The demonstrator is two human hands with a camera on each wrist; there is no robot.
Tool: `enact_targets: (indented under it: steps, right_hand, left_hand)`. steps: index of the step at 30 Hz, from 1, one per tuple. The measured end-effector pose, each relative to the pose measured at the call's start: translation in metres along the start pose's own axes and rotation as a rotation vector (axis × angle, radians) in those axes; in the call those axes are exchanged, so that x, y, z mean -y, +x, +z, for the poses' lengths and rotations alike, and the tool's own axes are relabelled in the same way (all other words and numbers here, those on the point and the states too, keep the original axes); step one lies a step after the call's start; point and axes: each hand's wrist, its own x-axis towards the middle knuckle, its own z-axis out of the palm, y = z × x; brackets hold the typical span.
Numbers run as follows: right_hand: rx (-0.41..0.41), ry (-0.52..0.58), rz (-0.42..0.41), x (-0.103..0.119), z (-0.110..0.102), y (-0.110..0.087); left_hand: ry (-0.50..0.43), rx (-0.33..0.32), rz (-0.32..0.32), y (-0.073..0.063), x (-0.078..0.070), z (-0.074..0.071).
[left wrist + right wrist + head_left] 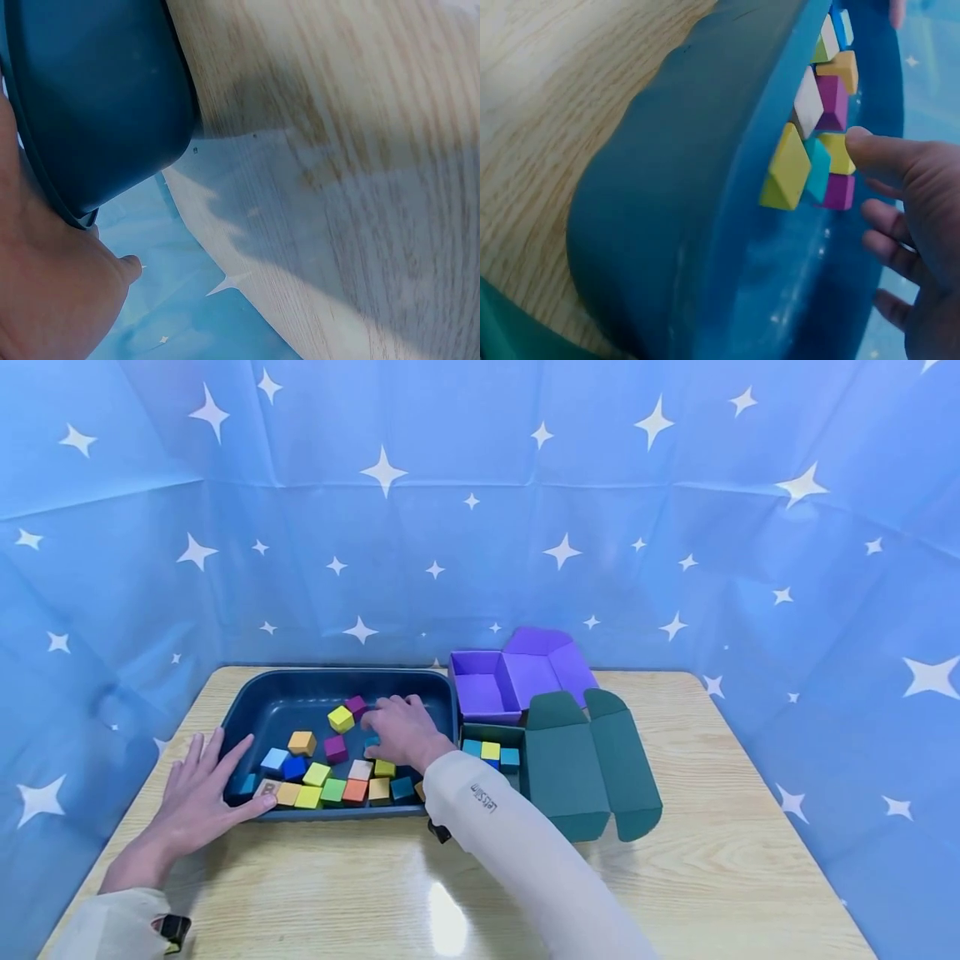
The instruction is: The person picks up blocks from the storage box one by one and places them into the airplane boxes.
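Cubes lie in blue tray; picking step seems in hand. Right hand at tray's three o'clock, fingers apart, nothing pinched; left hand at eight, fingers spread. Next move likely calls for closing on teal cube.

My head feed cropped the left sleeve at eight o'clock; the right hand partly hid a teal cube.
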Motion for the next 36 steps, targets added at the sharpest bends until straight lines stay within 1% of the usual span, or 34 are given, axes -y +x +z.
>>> enact_targets:
  steps: [9, 17, 27, 31, 36]
  right_hand:
    - [0.028, -0.009, 0.026, 0.002, 0.010, 0.006]
    - [0.030, -0.041, 0.012, 0.003, 0.016, 0.011]
    - [0.013, -0.055, 0.039, 0.006, 0.021, 0.016]
    - [0.016, -0.078, 0.029, 0.008, 0.022, 0.017]
    - [-0.027, -0.104, -0.020, 0.010, 0.016, 0.016]
  left_hand:
    - [-0.007, -0.011, -0.002, -0.001, 0.001, 0.001]
    - [-0.011, -0.009, -0.004, -0.001, 0.000, 0.000]
    - [-0.006, -0.003, -0.014, 0.000, 0.001, 0.002]
    - [-0.007, -0.001, -0.018, 0.001, 0.001, 0.002]
    - [-0.007, -0.004, -0.017, 0.000, 0.001, 0.001]
